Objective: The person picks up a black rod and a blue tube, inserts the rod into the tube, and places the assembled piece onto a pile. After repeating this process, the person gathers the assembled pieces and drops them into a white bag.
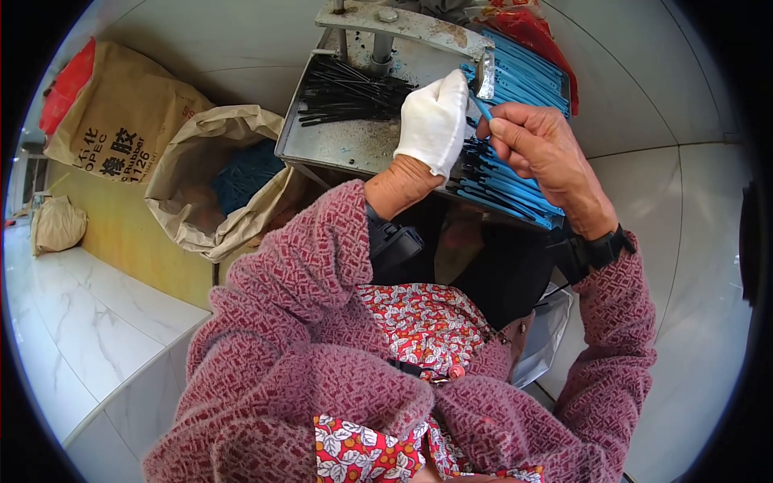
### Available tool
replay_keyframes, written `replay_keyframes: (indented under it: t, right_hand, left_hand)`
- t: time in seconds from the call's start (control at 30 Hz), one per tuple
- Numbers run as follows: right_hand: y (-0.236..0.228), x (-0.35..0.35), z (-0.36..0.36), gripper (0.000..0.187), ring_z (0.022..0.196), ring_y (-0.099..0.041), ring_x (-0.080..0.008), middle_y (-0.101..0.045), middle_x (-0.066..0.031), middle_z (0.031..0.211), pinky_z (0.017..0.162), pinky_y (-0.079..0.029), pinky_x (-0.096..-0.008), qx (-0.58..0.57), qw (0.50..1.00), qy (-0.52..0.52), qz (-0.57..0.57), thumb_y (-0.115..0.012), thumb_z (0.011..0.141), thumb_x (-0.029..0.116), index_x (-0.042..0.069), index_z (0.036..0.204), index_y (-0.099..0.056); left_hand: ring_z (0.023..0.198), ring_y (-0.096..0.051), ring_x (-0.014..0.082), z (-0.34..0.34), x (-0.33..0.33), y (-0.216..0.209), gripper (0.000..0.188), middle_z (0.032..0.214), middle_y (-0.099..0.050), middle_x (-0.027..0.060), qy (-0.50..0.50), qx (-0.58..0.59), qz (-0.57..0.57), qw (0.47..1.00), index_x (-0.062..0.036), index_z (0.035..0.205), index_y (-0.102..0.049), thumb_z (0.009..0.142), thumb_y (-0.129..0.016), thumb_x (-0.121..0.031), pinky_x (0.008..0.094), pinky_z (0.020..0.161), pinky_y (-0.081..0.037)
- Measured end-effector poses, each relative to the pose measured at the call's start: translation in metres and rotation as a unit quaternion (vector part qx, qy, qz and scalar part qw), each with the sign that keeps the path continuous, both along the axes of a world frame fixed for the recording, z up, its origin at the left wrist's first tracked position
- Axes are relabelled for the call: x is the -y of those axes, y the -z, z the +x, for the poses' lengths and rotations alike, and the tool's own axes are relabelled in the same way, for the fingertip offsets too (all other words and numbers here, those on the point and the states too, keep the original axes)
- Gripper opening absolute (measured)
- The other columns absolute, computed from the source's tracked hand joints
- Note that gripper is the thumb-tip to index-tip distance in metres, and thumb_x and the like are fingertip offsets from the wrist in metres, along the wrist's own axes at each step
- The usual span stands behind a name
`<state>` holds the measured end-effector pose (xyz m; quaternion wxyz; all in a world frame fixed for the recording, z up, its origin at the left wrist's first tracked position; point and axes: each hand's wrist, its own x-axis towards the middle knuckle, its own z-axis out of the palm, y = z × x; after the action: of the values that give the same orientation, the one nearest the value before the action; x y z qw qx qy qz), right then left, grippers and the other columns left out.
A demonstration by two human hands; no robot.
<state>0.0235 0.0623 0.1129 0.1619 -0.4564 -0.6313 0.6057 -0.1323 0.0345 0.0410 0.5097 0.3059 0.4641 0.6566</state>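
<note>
My left hand (435, 117), in a white glove, is closed beside the end of a metal press arm (435, 32). Its fingertips are mostly hidden, so what they grip does not show clearly. Between thumb and fingers, my bare right hand (543, 149) pinches a slim blue strip (483, 108), whose upper end reaches the press arm's tip by the glove. Small blue bits cluster there. Left of the glove, a pile of black strips (350, 90) lies on a metal tray (354, 150). Blue strips with dark ends (499, 183) lie below my right hand.
More blue strips (527, 71) are stacked at the back right, beside a red bag (535, 32). An open paper sack (173, 177) left of the tray holds blue pieces. Behind it leans a full brown sack (133, 68). Tiled walls (636, 88) bound the right side.
</note>
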Motion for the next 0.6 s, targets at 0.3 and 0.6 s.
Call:
replay_keyframes:
  t: [0.3,0.6]
  right_hand:
    - [0.013,-0.007,0.009,0.022,0.058,-0.043,0.0008,-0.06,0.0039,0.08,0.046,-0.026,-0.015,-0.047,0.995,0.081,0.031,-0.061,0.101,0.02,0.0,0.111,-0.066]
    - [0.001,-0.069,0.088,0.021,0.065,-0.056,-0.01,-0.069,-0.0039,0.086,0.055,-0.044,-0.0254,0.178,0.924,-0.087,0.327,-0.063,0.099,0.02,0.001,0.102,-0.07]
  left_hand:
    - [0.068,-0.06,0.0169,0.016,0.005,0.0,0.039,0.078,-0.066,0.0099,-0.018,-0.125,0.069,0.99,0.0007,0.091,-0.069,0.106,-0.05,-0.031,0.0337,0.064,-0.048]
    - [0.091,-0.063,0.0297,0.029,0.03,-0.009,0.014,0.089,-0.066,0.0115,0.054,-0.439,0.058,0.895,-0.0074,0.091,-0.073,0.087,-0.074,-0.02,0.04,0.081,-0.052]
